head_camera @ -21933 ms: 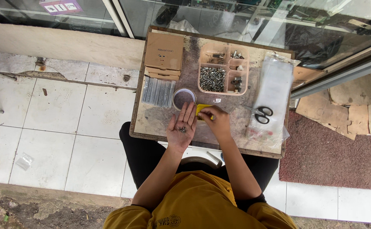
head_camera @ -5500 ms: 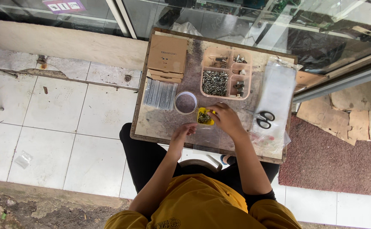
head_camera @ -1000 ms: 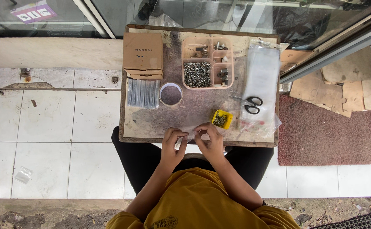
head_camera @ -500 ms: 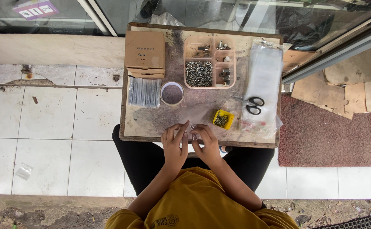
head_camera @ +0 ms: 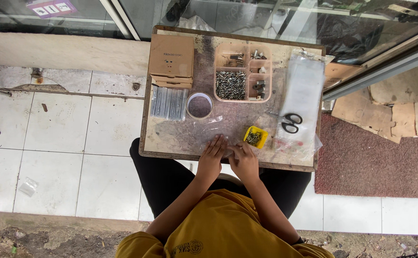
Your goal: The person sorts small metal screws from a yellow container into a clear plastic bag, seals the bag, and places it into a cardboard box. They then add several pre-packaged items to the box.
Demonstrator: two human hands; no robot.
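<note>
My left hand (head_camera: 212,155) and my right hand (head_camera: 244,160) lie close together at the near edge of the worn wooden table (head_camera: 170,138). Both pinch a small clear bag (head_camera: 228,152) that lies between them on the tabletop. Its contents are too small to make out. A small yellow tray (head_camera: 255,137) with screws sits just beyond my right hand. Further back stands a pink compartment tray (head_camera: 242,71) filled with screws and small metal parts.
Black-handled scissors (head_camera: 290,123) lie on a pile of clear plastic bags (head_camera: 303,91) at the right. A tape roll (head_camera: 200,105), a row of clear packets (head_camera: 169,102) and brown cardboard boxes (head_camera: 171,59) stand at the left. White floor tiles (head_camera: 60,143) surround the table.
My hands have drawn together over the small clear bag at the table's near edge. The view has shifted slightly.
</note>
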